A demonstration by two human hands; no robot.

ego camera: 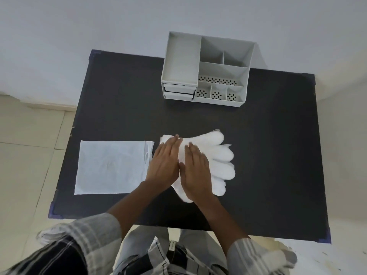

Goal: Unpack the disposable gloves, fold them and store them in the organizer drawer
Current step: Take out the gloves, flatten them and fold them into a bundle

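A stack of white disposable gloves (220, 161) lies flat in the middle of the black table (278, 155), fingers pointing right. My left hand (164, 163) presses flat on the cuff end at the left. My right hand (195, 171) rests flat on the palm part beside it. Both hands have their fingers stretched out and hold nothing. An empty clear plastic packet (111, 167) lies flat to the left of the gloves. The grey organizer (206, 70) stands at the table's far edge, its two small drawers (178, 92) shut at the front left.
The organizer has an open tray on the left and several open compartments on the right. A pale wall rises behind the table, and light floor tiles lie on both sides. My checked shirt sleeves fill the bottom of the view.
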